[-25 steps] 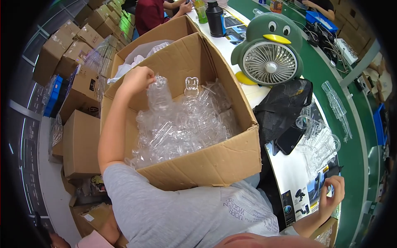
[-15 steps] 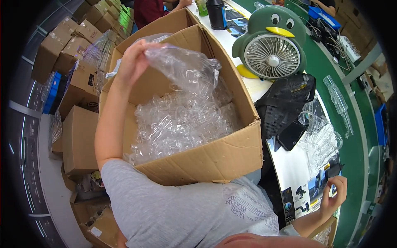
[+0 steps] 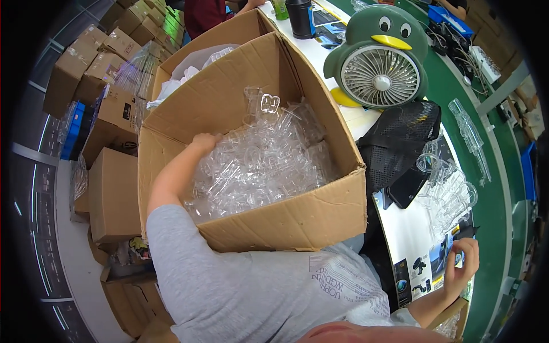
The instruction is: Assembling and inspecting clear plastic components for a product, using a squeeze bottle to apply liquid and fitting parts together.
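A large open cardboard box (image 3: 286,220) in front of me holds a heap of clear plastic parts (image 3: 257,160), shiny and tangled together. My left hand (image 3: 205,143) reaches inside, down at the left side of the heap, with its fingers bent and their tips partly hidden among the parts. Over the worktable's right side is my right hand (image 3: 463,264), its fingers curled inward. Whatever lies between those fingers, if anything, cannot be made out. More clear plastic parts (image 3: 449,200) lie in a pile on the table just beyond that hand.
A green penguin-shaped fan (image 3: 380,68) stands at the far right on the white worktable. Before it sit a black mesh bag (image 3: 397,140) and a dark phone (image 3: 407,186). A black bottle (image 3: 300,18) is farther back. Stacked cartons (image 3: 114,188) line the left. Another person (image 3: 209,17) sits beyond.
My left hand has dropped from above the box down into the heap. The clear plastic bag it held up no longer shows in its grasp. My right hand stays about where it was.
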A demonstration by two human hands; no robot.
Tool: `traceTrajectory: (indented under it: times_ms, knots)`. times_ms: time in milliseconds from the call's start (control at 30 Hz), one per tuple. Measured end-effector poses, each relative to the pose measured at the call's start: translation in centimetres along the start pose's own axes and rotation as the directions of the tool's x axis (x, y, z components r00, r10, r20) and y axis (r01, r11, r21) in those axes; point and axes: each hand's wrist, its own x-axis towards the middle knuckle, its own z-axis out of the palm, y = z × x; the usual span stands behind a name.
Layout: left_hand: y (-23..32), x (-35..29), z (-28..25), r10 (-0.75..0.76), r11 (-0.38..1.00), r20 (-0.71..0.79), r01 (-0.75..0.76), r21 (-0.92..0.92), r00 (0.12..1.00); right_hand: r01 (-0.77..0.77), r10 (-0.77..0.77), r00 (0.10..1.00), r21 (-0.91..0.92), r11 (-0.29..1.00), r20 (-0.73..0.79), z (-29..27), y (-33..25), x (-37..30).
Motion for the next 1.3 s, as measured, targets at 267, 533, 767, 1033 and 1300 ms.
traceTrajectory:
  times_ms: [267, 533, 767, 1033, 1300]
  knots:
    - [-0.9, 0.2, -5.5, 0.155, 0.980, 0.038, -0.159, 0.121, 0.987, 0.008, -0.007, 1.000, 0.002, 1.000, -0.011, -0.1, -0.3, 0.4]
    - [8.8, -4.3, -14.9, 0.398, 0.917, -0.248, -0.377, 0.129, 0.883, -0.010, 0.010, 1.000, -0.024, 1.000, -0.028, 0.2, -0.5, 0.5]
    - [16.6, -5.9, -14.6, 0.587, 0.766, -0.147, -0.605, -0.216, 0.796, 0.012, -0.013, 0.999, -0.025, 1.000, -0.050, -0.3, -0.7, 0.2]
    - [12.0, -4.6, -16.6, 0.071, 0.962, -0.438, -0.178, -0.209, 0.896, 0.021, -0.021, 0.999, -0.019, 1.000, -0.042, -0.5, -0.5, 0.2]
    - [12.2, 1.3, -13.1, 0.296, 0.847, -0.567, -0.486, -0.216, 0.769, 0.053, -0.054, 0.998, -0.041, 0.998, -0.019, 0.0, -0.6, 0.7]
